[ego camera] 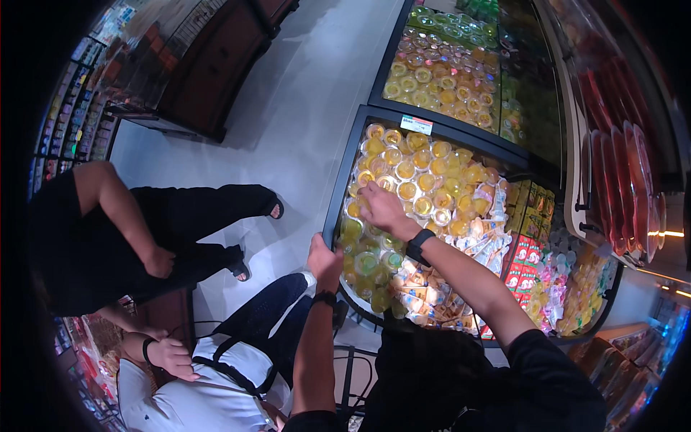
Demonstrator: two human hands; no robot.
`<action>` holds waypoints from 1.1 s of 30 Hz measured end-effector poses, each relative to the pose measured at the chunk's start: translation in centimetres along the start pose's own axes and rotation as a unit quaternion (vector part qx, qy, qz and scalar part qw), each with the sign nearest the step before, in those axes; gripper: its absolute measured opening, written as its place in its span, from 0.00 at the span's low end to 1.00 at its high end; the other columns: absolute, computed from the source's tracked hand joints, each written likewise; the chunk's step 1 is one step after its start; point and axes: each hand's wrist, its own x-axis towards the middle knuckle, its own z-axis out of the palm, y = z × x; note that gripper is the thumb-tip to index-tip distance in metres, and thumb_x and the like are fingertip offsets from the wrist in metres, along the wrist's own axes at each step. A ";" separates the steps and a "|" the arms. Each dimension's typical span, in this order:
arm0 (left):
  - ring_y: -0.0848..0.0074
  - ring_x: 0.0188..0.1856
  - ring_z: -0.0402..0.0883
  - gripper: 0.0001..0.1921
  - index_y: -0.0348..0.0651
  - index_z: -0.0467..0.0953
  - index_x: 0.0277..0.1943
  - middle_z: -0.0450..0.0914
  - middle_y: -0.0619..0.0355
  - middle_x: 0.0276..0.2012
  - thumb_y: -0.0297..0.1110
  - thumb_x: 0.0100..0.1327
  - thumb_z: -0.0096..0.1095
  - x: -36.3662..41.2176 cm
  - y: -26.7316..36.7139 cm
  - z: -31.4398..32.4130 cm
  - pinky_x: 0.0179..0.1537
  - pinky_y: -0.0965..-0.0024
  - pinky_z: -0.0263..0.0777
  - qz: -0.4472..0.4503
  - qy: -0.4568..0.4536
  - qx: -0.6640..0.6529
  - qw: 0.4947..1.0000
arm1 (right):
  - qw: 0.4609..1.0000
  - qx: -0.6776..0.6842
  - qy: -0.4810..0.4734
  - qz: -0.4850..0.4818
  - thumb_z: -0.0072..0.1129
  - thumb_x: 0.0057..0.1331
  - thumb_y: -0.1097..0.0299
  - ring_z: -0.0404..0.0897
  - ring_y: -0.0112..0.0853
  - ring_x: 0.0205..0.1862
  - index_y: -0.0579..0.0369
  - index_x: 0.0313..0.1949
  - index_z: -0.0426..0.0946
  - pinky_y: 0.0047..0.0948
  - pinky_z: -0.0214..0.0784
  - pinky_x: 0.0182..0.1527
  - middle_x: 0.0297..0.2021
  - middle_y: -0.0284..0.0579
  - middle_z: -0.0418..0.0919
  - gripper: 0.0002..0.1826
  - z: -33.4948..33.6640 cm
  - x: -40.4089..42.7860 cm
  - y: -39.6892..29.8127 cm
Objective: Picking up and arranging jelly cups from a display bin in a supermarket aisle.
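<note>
My left hand (325,263) grips the dark front rim (333,216) of a display bin. Over the bin's front left part, my right hand (384,209) reaches down with curled fingers onto the yellow jelly cups (406,190). Its fingertips touch the cups there, but the back of the hand hides whether one is held. A dark band is on each wrist. Green jelly cups (367,263) lie just below my right hand. Beside them are small wrapped packs with orange and white print (432,294) and shiny white packs (486,237).
Red boxes (522,262) and yellow-green boxes (532,208) stand at the bin's right. A second bin of jelly cups (442,81) adjoins it. Red packages (621,183) hang at right. Two people stand left, one in black (162,227), one in a white shirt (200,397).
</note>
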 end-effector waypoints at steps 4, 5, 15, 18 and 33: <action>0.44 0.46 0.81 0.16 0.37 0.72 0.47 0.81 0.41 0.42 0.35 0.60 0.66 -0.1 0.9 -0.3 0.48 0.48 0.75 -0.003 -0.031 -0.007 0.999 | 0.999 -0.005 0.051 0.006 0.60 0.60 0.65 0.79 0.51 0.43 0.63 0.47 0.75 0.48 0.73 0.48 0.43 0.54 0.77 0.19 -3.9 -0.4 0.4; 0.44 0.45 0.81 0.15 0.38 0.71 0.46 0.81 0.42 0.40 0.34 0.60 0.66 -0.1 1.0 -0.2 0.47 0.48 0.75 0.019 -0.012 -0.029 0.999 | 0.996 -0.024 0.082 -0.010 0.61 0.60 0.65 0.78 0.50 0.44 0.63 0.47 0.76 0.47 0.71 0.50 0.42 0.53 0.77 0.19 -4.7 -0.4 0.8; 0.46 0.43 0.82 0.16 0.39 0.72 0.48 0.82 0.45 0.38 0.35 0.60 0.67 0.1 -1.2 1.1 0.45 0.51 0.76 0.022 0.028 -0.023 0.999 | 0.980 -0.164 0.109 0.017 0.67 0.56 0.68 0.73 0.47 0.50 0.61 0.44 0.76 0.44 0.63 0.55 0.41 0.52 0.76 0.17 -5.1 -0.4 1.8; 0.48 0.45 0.83 0.19 0.40 0.71 0.50 0.82 0.45 0.43 0.37 0.59 0.67 -0.2 -0.7 1.1 0.47 0.51 0.78 0.003 0.002 -0.008 1.000 | 0.977 -0.137 0.138 -0.083 0.65 0.55 0.68 0.72 0.47 0.49 0.61 0.42 0.75 0.44 0.63 0.55 0.41 0.52 0.74 0.17 -5.3 -0.5 -0.7; 0.48 0.41 0.84 0.18 0.39 0.71 0.48 0.83 0.44 0.39 0.35 0.58 0.68 0.1 0.4 0.9 0.43 0.50 0.78 0.032 0.027 0.005 0.999 | 0.918 -0.347 -0.162 -0.104 0.56 0.62 0.67 0.71 0.36 0.57 0.56 0.51 0.78 0.34 0.60 0.61 0.50 0.42 0.78 0.18 7.2 0.2 0.5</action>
